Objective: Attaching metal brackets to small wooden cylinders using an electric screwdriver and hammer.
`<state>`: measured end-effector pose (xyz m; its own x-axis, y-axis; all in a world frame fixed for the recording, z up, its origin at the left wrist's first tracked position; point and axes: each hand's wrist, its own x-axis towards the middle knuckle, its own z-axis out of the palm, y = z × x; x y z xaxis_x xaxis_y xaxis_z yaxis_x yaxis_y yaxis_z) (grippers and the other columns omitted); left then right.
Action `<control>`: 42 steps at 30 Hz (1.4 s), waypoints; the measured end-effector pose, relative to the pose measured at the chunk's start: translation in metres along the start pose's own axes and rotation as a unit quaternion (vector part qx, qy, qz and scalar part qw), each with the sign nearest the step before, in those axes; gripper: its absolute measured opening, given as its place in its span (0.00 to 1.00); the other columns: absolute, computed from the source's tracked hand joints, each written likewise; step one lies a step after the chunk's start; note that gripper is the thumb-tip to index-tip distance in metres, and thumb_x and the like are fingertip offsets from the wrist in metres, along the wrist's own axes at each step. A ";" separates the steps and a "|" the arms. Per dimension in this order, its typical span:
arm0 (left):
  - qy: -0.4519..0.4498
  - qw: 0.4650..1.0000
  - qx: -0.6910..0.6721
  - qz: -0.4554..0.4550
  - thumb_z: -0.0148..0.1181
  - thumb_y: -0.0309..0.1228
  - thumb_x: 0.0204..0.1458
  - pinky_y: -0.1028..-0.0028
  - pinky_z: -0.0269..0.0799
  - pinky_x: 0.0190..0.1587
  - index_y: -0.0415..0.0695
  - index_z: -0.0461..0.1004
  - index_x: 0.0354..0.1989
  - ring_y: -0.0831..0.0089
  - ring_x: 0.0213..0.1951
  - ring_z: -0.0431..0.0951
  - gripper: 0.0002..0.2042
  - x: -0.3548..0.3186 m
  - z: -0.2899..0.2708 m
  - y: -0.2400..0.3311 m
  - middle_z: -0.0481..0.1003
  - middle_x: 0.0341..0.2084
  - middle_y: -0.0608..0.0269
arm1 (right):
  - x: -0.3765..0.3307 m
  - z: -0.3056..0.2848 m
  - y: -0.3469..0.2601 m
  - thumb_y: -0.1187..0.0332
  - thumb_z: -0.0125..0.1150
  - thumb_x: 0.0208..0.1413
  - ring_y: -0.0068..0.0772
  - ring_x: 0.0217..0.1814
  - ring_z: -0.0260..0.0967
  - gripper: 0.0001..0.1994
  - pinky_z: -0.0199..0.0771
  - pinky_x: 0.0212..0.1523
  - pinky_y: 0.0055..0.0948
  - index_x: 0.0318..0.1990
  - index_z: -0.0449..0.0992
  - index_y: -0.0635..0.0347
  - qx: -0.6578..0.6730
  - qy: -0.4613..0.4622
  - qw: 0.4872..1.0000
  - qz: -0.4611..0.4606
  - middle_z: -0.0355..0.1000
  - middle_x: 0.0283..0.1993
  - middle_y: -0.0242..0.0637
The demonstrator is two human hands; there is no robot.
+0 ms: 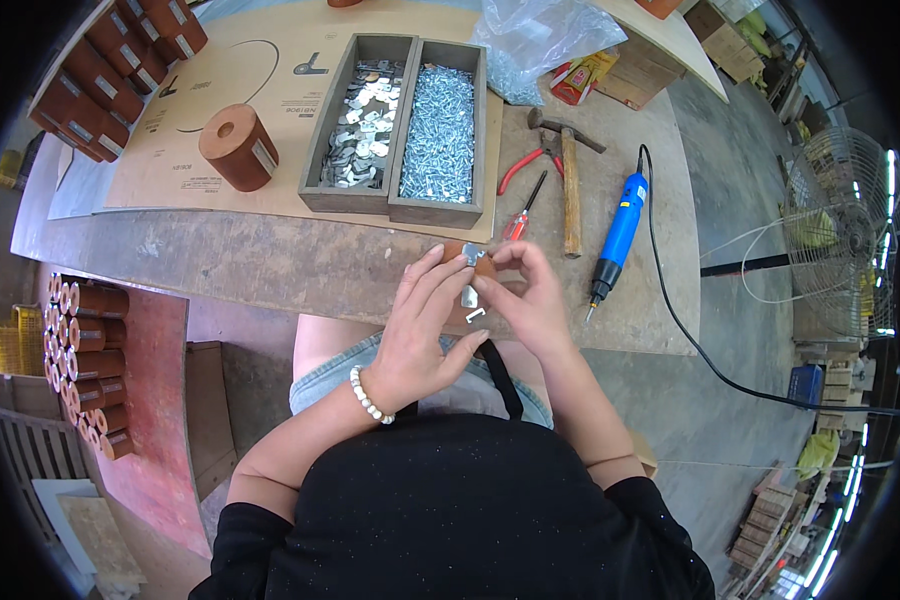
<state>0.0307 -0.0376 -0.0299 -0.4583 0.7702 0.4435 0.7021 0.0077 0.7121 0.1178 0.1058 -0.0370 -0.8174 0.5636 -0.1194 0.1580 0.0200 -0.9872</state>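
Note:
At the table's near edge, a reddish-brown piece (485,267), mostly hidden, sits between my hands; it matches the colour of the cylinders nearby. My left hand (425,325), a beaded bracelet at its wrist, lies along the piece's left side, fingertips against a small shiny metal plate (473,255). My right hand (532,300) is curled at the right side, thumb and finger pinched close to the plate; what they grip is too small to tell. Below the fingertips show another metal plate (469,297) and a small bent metal bracket (476,315).
Beyond my hands stand a wooden box of metal plates (365,125) and one of screws (438,135). Rightward lie a screwdriver (517,222), red-handled pliers (530,165), a hammer (571,190) and a corded blue electric screwdriver (620,230). A brown cylinder (240,148) stands left; others are stacked farther off.

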 end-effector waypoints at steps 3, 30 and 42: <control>0.016 1.000 -0.008 0.000 0.65 0.29 0.37 0.57 0.55 0.58 0.36 0.64 0.51 0.49 0.58 0.58 0.29 0.001 0.002 -0.002 0.62 0.54 0.46 | 0.014 0.010 0.002 0.72 0.65 0.45 0.25 0.44 0.65 0.16 0.71 0.36 0.25 0.41 0.66 0.60 -0.090 0.032 0.993 -0.063 0.64 0.42 0.35; 0.031 0.961 -0.218 -0.169 0.61 0.24 0.44 0.72 0.62 0.52 0.41 0.65 0.53 0.70 0.48 0.68 0.23 0.017 0.009 -0.034 0.68 0.45 0.58 | 0.076 -0.141 -0.001 0.68 0.59 0.51 0.24 0.26 0.70 0.18 0.68 0.18 0.22 0.46 0.61 0.65 -0.179 0.209 0.961 -0.007 0.69 0.30 0.36; 0.261 0.946 -0.124 -0.144 0.56 0.22 0.46 0.68 0.63 0.49 0.39 0.68 0.45 0.61 0.45 0.67 0.15 0.001 0.034 -0.020 0.67 0.41 0.54 | -0.124 -0.088 -0.083 0.75 0.58 0.50 0.33 0.28 0.70 0.23 0.69 0.30 0.26 0.54 0.62 0.69 -0.457 -0.002 0.865 -0.207 0.70 0.32 0.42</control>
<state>0.0345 -0.0153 -0.0617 -0.8634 0.3381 0.3743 0.3878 -0.0297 0.9213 0.2550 0.1065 0.0693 -0.9101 0.3494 0.2228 0.2221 0.8652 -0.4495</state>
